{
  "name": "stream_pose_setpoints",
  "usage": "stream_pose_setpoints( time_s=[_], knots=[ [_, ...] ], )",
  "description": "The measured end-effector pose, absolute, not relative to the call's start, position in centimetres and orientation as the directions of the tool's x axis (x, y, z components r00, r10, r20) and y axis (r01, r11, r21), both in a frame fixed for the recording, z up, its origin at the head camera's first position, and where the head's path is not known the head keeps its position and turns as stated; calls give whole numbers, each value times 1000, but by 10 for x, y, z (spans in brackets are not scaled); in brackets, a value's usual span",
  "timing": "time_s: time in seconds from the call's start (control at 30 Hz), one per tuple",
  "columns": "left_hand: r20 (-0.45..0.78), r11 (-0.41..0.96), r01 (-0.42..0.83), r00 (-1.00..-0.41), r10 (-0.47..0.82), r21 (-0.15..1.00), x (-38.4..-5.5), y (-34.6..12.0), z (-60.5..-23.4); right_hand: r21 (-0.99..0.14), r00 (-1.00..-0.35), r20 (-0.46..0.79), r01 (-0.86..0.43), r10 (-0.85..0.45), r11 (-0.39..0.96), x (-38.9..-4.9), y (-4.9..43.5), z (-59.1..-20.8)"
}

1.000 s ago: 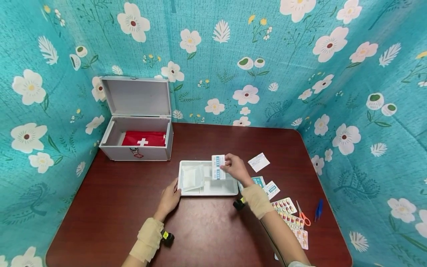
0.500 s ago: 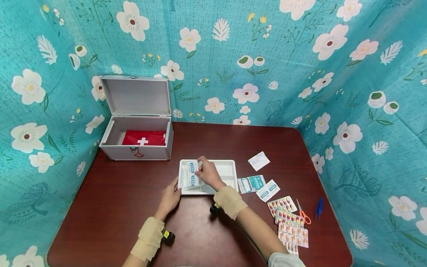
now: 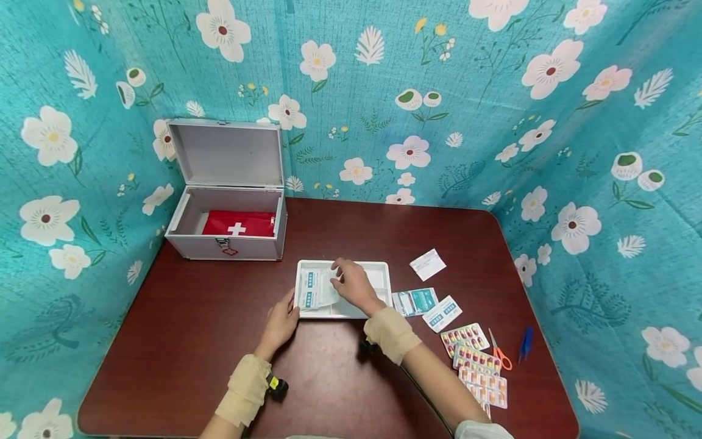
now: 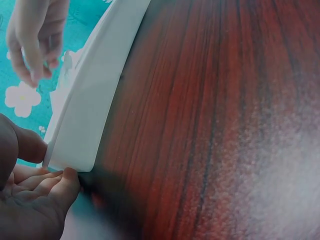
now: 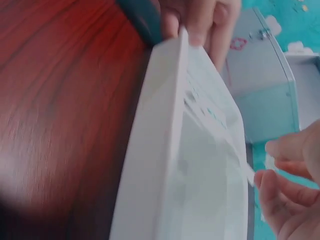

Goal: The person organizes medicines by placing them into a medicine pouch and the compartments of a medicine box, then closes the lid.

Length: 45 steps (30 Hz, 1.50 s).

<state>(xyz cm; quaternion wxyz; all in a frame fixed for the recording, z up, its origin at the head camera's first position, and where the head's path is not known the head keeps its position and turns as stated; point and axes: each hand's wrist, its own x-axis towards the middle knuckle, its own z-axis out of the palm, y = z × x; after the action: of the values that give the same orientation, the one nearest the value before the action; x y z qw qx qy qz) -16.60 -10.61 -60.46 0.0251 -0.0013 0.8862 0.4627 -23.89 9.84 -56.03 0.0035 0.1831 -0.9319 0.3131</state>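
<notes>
A dark red-brown table [image 3: 208, 317] is seen, with an open metal box [image 3: 230, 249] placed toward its far left and a white tray [image 3: 381, 275] set near the middle. A white packet [image 3: 428, 264], a teal packet [image 3: 415, 302] and a white-and-blue packet [image 3: 442, 313] are spread to the tray's right. Nearer the right edge, overlapping pill packs [image 3: 476, 358], orange-handled scissors [image 3: 503, 360] and blue tweezers [image 3: 526, 343] are laid.

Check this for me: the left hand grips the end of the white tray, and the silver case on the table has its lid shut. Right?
Not quite: the lid of the silver case stands open, as the head view shows. The left hand does grip the white tray's end, and the case is on the table.
</notes>
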Motion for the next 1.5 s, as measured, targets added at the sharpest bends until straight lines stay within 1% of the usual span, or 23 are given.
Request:
stream_pose_setpoints(
  time_s=[0.17,0.33,0.43,0.63,0.77,0.93,1.1,1.2,1.3,1.5],
  knots=[
    [-43,554,-27,-999,16,832,-166,-106,-605,-584,-934,154,-349,-322,733,-241,136,-556],
    [-49,553,-33,-999,15,833,-166,-107,-605,-572,-957,174,-291,-233,767,-251,185,-558],
    [-66,555,-44,-998,20,831,-167,-106,-605,-562,-976,140,-219,-169,798,-259,220,-561],
    [-83,563,-53,-996,28,825,-165,-106,-607,-541,-997,14,-75,-80,838,-270,282,-563],
    [-76,567,-49,-997,24,822,-165,-106,-608,-481,-997,-33,-47,-72,875,-281,309,-564],
    [-79,575,-60,-997,8,816,-166,-105,-606,-386,-984,-120,-72,-128,920,-295,325,-569],
    [-116,549,-96,-993,3,830,-167,-104,-605,-303,-964,-194,-116,-181,946,-301,331,-580],
    [-120,547,-100,-993,1,831,-168,-104,-605,-268,-964,-205,-114,-172,957,-305,332,-584],
    [-97,554,-82,-995,-2,828,-169,-104,-605,-255,-966,-210,-97,-153,962,-310,331,-583],
    [-88,561,-76,-996,-7,824,-169,-105,-608,-208,-959,-254,-71,-124,976,-316,329,-580]
  ],
)
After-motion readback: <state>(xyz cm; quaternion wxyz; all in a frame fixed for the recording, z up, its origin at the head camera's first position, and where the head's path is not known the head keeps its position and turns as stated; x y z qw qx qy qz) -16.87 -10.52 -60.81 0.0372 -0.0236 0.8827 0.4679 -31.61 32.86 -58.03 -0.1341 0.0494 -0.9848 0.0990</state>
